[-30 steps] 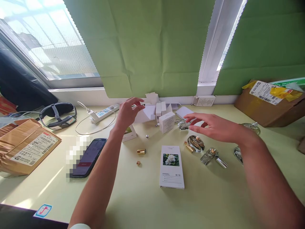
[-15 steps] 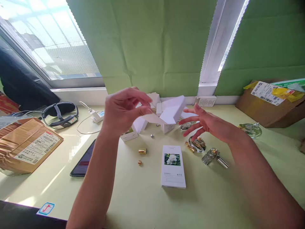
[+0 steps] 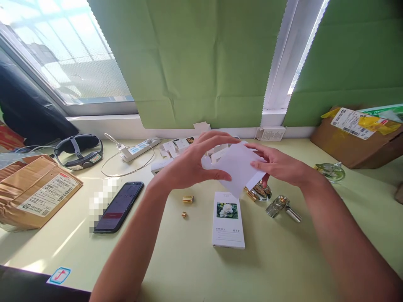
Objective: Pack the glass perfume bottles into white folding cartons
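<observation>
White flat carton (image 3: 238,167) is pinched by both hands, left (image 3: 192,165) and right (image 3: 277,165), apparently mid-unfolding; squaring it looks next.

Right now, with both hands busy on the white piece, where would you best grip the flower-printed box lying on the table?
The flower-printed box lies flat on the table, its long axis running away from the person, apart from the gold cap and glass bottle. Probably best: come from above and pinch across its two long side edges near the middle, since both sides are free.
</observation>
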Demonstrator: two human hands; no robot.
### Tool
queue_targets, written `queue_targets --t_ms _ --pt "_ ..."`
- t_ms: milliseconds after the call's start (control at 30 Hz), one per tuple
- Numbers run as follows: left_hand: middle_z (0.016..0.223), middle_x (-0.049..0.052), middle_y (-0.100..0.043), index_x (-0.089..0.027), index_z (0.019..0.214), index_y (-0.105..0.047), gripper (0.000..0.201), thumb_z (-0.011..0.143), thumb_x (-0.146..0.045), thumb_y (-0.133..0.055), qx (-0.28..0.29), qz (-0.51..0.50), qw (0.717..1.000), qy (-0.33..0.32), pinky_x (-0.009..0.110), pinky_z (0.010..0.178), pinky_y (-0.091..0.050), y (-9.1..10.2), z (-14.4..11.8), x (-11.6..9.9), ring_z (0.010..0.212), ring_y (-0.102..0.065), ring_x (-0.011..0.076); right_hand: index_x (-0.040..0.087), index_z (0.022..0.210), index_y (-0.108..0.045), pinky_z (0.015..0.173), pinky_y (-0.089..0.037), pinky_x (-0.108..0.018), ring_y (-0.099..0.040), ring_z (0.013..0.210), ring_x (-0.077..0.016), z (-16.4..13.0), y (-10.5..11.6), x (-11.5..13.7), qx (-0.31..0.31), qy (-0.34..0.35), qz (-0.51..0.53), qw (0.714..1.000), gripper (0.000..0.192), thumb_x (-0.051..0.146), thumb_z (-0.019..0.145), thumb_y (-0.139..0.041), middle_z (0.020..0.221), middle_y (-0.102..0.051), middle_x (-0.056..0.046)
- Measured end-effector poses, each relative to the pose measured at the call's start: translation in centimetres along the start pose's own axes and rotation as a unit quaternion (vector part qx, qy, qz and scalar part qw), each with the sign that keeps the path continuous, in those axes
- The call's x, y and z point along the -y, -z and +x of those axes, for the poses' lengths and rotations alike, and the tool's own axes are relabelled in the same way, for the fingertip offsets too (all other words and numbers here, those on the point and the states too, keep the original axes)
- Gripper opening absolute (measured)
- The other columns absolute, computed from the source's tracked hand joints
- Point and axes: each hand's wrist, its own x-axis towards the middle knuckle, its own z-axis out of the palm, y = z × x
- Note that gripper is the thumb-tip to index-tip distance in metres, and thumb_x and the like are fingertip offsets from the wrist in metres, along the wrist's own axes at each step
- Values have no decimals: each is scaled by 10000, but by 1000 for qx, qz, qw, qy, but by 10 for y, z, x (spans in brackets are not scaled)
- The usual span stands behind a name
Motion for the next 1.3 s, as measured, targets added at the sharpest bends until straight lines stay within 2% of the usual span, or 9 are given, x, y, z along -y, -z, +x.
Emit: queue_targets --t_ms 133,267,400,500,567,800,1000,1167,1300 --pt "1486 62 -430 -350 1457 -397 726 820 -456 -729 8 -10 997 72 405 1093 -418 1 -3 12 1356 -428 269 391 1471 -419 530 -598 -348 -660 745 -191 -3 10 -2 -6 2 -43 999 589 394 908 -591 1166 -670 -43" --pt "1426 60 -509 -306 1392 -481 508 923 -466 -593 16 -63 992 104 374 1054 -445 -10 0 15 1265 -521 224 388 1327 -596 633 -567 -349 -669 855 -207 -10 7 9 38 56 -158 985 398 432 936 -531 1207 -676 -20" --pt "1217 67 -655 -264 1319 -545 425 968 -497 -491 118 -122 970 174 336 865 -512 -20 2 16 1081 -621 201 396 1328 -596 694 -536 -319 -648 1007 -217 -14 -5 21 34 123 -195 972 404 437 927 -561 1257 -662 -6" --pt "1203 66 -664 -282 1372 -500 455 965 -486 -503 197 -201 942 183 327 836 -511 -24 3 19 1074 -629 203 372 1341 -576 747 -520 -317 -648 964 -195 -14 -12 26 16 154 -174 973 425 446 922 -590 1171 -692 -13" --pt "1204 71 -665 -296 1418 -448 496 958 -464 -529 211 -270 922 181 336 846 -514 -27 4 20 1083 -634 208 351 1309 -592 779 -512 -323 -643 951 -189 -13 -15 27 1 165 -159 973 418 457 906 -619 1148 -692 -16" --pt "1121 63 -675 -297 1459 -375 588 926 -388 -607 152 -330 913 183 366 858 -509 -35 5 19 980 -641 185 331 1280 -589 739 -518 -320 -625 905 -178 -9 -15 23 -53 173 -128 975 424 460 881 -649 1082 -677 -16" --pt "1135 57 -660 -327 1419 -417 586 891 -452 -639 115 -246 942 196 300 717 -494 -36 4 14 932 -634 175 296 1095 -641 754 -520 -329 -608 869 -171 -8 -19 24 -101 175 -130 971 286 417 841 -691 1031 -652 -10" --pt "1078 53 -678 -313 1451 -367 603 910 -412 -614 103 -226 949 195 259 601 -444 -31 3 14 843 -631 153 327 1236 -578 741 -548 -330 -622 906 -190 -11 -10 23 -58 134 -98 984 429 483 849 -676 1185 -621 -42" --pt "1150 63 -681 -285 1423 -396 540 933 -412 -584 81 -190 962 181 293 741 -502 -30 4 12 1004 -642 183 318 1261 -597 644 -560 -295 -626 1014 -234 -15 0 21 -47 84 -54 994 450 605 944 -456 1199 -636 -68"
